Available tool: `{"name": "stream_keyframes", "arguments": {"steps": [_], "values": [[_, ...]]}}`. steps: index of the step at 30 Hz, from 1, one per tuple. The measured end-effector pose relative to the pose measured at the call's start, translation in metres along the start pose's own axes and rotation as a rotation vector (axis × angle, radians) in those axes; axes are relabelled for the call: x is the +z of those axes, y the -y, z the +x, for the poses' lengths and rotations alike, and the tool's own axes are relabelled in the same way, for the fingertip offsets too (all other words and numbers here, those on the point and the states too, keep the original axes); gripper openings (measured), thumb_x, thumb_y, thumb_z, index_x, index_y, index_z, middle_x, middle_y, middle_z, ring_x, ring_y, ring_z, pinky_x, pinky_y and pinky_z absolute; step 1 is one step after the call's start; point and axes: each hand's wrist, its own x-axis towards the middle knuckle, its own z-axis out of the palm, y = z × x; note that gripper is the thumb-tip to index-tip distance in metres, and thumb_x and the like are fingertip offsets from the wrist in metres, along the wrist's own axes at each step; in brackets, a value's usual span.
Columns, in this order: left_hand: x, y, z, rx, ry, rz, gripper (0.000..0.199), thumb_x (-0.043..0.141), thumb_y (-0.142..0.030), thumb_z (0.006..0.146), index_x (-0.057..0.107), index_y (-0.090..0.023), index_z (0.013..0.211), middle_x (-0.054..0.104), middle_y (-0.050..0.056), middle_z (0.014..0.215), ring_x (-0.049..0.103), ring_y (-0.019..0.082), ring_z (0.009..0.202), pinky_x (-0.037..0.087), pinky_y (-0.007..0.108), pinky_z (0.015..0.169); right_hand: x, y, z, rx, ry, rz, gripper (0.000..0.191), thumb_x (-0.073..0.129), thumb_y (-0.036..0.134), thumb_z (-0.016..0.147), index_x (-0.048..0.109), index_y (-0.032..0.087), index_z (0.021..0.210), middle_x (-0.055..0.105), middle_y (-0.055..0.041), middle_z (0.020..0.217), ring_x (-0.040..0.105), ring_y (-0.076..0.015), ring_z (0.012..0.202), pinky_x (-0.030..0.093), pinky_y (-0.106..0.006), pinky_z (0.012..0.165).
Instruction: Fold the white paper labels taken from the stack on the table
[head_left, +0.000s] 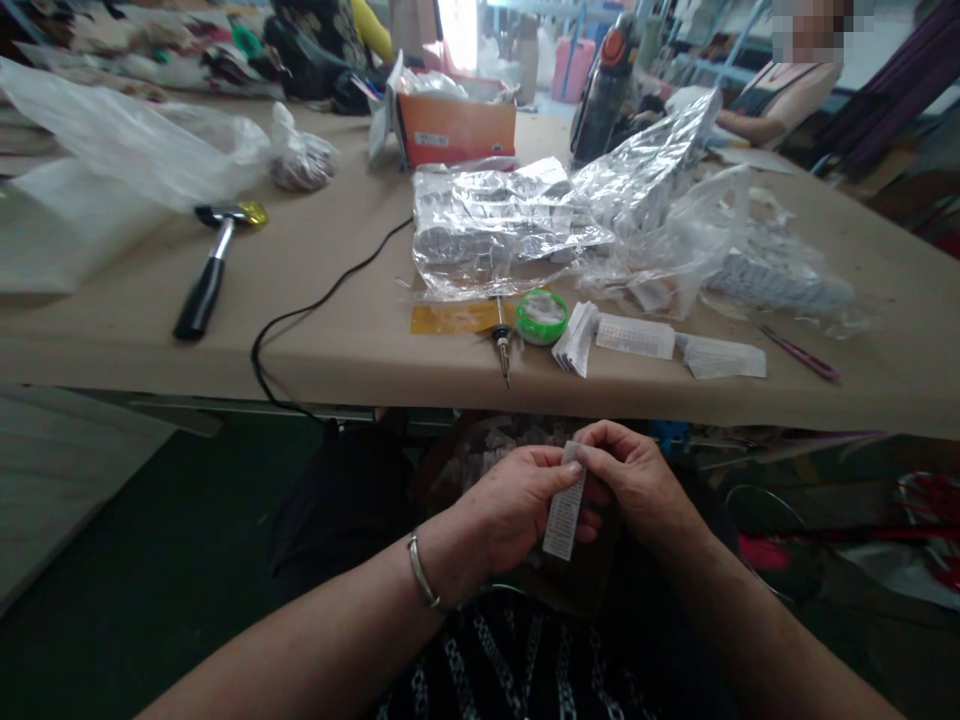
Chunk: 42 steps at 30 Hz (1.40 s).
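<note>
A narrow white printed label (564, 520) hangs between my hands, in front of the table edge and over my lap. My left hand (517, 500) pinches it near the top, thumb on its face. The fingers of my right hand (630, 475) close on the label's upper end, thumb and forefinger together. Below my hands, a container with many small pale pieces (499, 440) is partly hidden. On the table ahead lie a fanned stack of labels (576, 340), a flat printed label stack (636, 337) and another label bundle (724, 357).
A soldering iron (502, 345) with a black cord (330, 300) lies at the table's front, its tip toward me, beside a green round tin (541, 316). Purple tweezers (801, 354), a hammer (210, 270), clear plastic bags (510, 225) and an orange box (457, 130) are around. A person (787, 90) sits far right.
</note>
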Motion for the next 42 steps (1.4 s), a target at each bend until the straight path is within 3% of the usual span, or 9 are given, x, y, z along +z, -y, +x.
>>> {"name": "stream_keyframes", "arguments": {"steps": [7, 12, 16, 19, 25, 29, 34, 37, 42], "values": [[-0.014, -0.001, -0.005, -0.049, 0.066, -0.035, 0.013, 0.052, -0.019, 0.088, 0.057, -0.008, 0.083, 0.054, 0.007, 0.073, 0.059, 0.015, 0.057, 0.052, 0.026, 0.054, 0.003, -0.011, -0.004, -0.053, 0.009, 0.053, 0.022, 0.069, 0.036, 0.08, 0.06, 0.016, 0.081, 0.058, 0.0007, 0.077, 0.051, -0.0089, 0.068, 0.044, -0.019, 0.064], [-0.021, 0.0, -0.007, -0.075, 0.155, -0.039, 0.015, 0.052, -0.023, 0.088, 0.057, -0.009, 0.09, 0.054, 0.006, 0.073, 0.06, 0.016, 0.057, 0.051, 0.025, 0.053, -0.003, -0.009, 0.005, 0.029, 0.358, 0.288, 0.042, 0.072, 0.029, 0.076, 0.06, 0.024, 0.116, 0.061, -0.0057, 0.116, 0.058, -0.0165, 0.103, 0.048, -0.026, 0.086], [-0.021, 0.003, -0.008, -0.12, 0.212, -0.012, 0.015, 0.053, -0.023, 0.088, 0.055, -0.008, 0.089, 0.057, 0.008, 0.071, 0.06, 0.015, 0.053, 0.052, 0.024, 0.051, -0.007, -0.008, 0.01, 0.046, 0.671, 0.384, 0.034, 0.073, 0.029, 0.073, 0.066, 0.019, 0.105, 0.051, -0.0075, 0.133, 0.05, -0.0228, 0.12, 0.043, -0.03, 0.099], [-0.018, 0.006, -0.008, -0.126, 0.189, 0.032, 0.014, 0.054, -0.022, 0.088, 0.053, -0.008, 0.088, 0.056, 0.007, 0.07, 0.057, 0.013, 0.05, 0.05, 0.022, 0.05, -0.004, -0.011, 0.012, 0.049, 0.729, 0.469, 0.025, 0.073, 0.025, 0.072, 0.067, 0.017, 0.094, 0.053, -0.0084, 0.131, 0.051, -0.0237, 0.121, 0.046, -0.028, 0.095], [-0.019, 0.011, -0.004, -0.063, 0.175, 0.033, 0.016, 0.057, -0.025, 0.086, 0.053, -0.009, 0.084, 0.055, 0.005, 0.066, 0.054, 0.011, 0.047, 0.047, 0.018, 0.045, 0.002, -0.014, 0.01, 0.093, 0.663, 0.518, 0.015, 0.072, 0.02, 0.073, 0.064, 0.017, 0.084, 0.057, -0.0071, 0.126, 0.055, -0.0195, 0.115, 0.048, -0.027, 0.091], [-0.023, 0.009, -0.005, -0.052, 0.118, 0.042, 0.02, 0.06, -0.027, 0.084, 0.054, -0.009, 0.081, 0.054, 0.004, 0.065, 0.053, 0.01, 0.048, 0.045, 0.017, 0.044, 0.001, -0.012, 0.005, 0.029, 0.537, 0.328, 0.034, 0.068, 0.029, 0.079, 0.06, 0.022, 0.111, 0.058, -0.0062, 0.121, 0.059, -0.0179, 0.103, 0.05, -0.028, 0.085], [-0.028, 0.001, -0.006, 0.002, 0.043, 0.012, 0.027, 0.069, -0.031, 0.077, 0.055, -0.008, 0.081, 0.054, 0.004, 0.066, 0.053, 0.009, 0.05, 0.044, 0.018, 0.047, 0.003, -0.005, -0.004, -0.451, 0.109, -0.421, 0.036, 0.058, 0.031, 0.089, 0.054, 0.024, 0.125, 0.057, -0.0044, 0.12, 0.054, -0.0162, 0.11, 0.043, -0.028, 0.097], [-0.03, -0.001, -0.004, 0.017, 0.021, 0.022, 0.026, 0.07, -0.029, 0.075, 0.057, -0.008, 0.083, 0.054, 0.004, 0.065, 0.052, 0.009, 0.049, 0.043, 0.018, 0.046, 0.008, -0.006, -0.006, -0.642, 0.06, -0.723, 0.036, 0.053, 0.031, 0.093, 0.051, 0.022, 0.127, 0.053, -0.0061, 0.124, 0.048, -0.0164, 0.118, 0.038, -0.028, 0.102], [-0.034, -0.003, -0.006, 0.038, 0.021, -0.008, 0.026, 0.069, -0.03, 0.076, 0.055, -0.009, 0.082, 0.053, 0.003, 0.067, 0.052, 0.009, 0.052, 0.044, 0.018, 0.047, 0.019, -0.009, -0.001, -0.528, -0.004, -0.608, 0.038, 0.051, 0.034, 0.094, 0.047, 0.024, 0.13, 0.059, -0.004, 0.116, 0.056, -0.0151, 0.107, 0.044, -0.028, 0.095]]}}
